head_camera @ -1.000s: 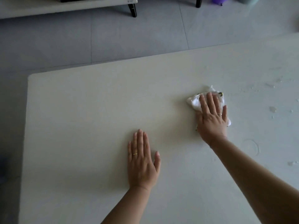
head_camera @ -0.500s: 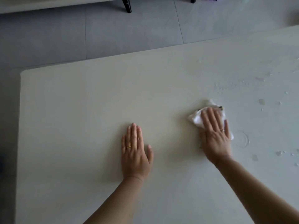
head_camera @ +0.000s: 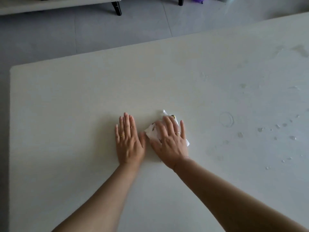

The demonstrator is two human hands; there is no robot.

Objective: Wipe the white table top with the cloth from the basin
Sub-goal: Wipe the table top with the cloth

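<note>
The white table top [head_camera: 70, 101] fills most of the view. My right hand [head_camera: 168, 141] presses flat on a crumpled white cloth [head_camera: 153, 131] with small dark print, near the table's middle. Most of the cloth is hidden under the palm; its edges show at the left, top and right of the hand. My left hand [head_camera: 128, 141] lies flat on the table, palm down, fingers slightly apart, holding nothing, right beside the cloth and almost touching the right thumb. The basin is not in view.
Water drops [head_camera: 260, 129] and a faint ring mark [head_camera: 226, 119] lie on the table's right part. Beyond the far edge is grey tiled floor [head_camera: 100, 34], with a white bench on black legs [head_camera: 117, 7] at the top left.
My right hand has slid the cloth leftward across the table, from well right of the left hand to right beside it. The left hand has stayed flat in place.
</note>
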